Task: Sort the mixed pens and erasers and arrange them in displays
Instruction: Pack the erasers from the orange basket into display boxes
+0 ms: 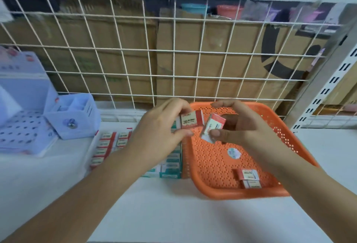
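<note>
Though blurry, eraser (190,120) label seemingly "2B".

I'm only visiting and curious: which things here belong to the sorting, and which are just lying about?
In the job:
2B eraser in the left hand
second eraser in the right hand
two loose erasers in the orange basket
red eraser rows
teal eraser rows
lilac display stand

Just lying about:
cardboard boxes behind the wire grid
</note>
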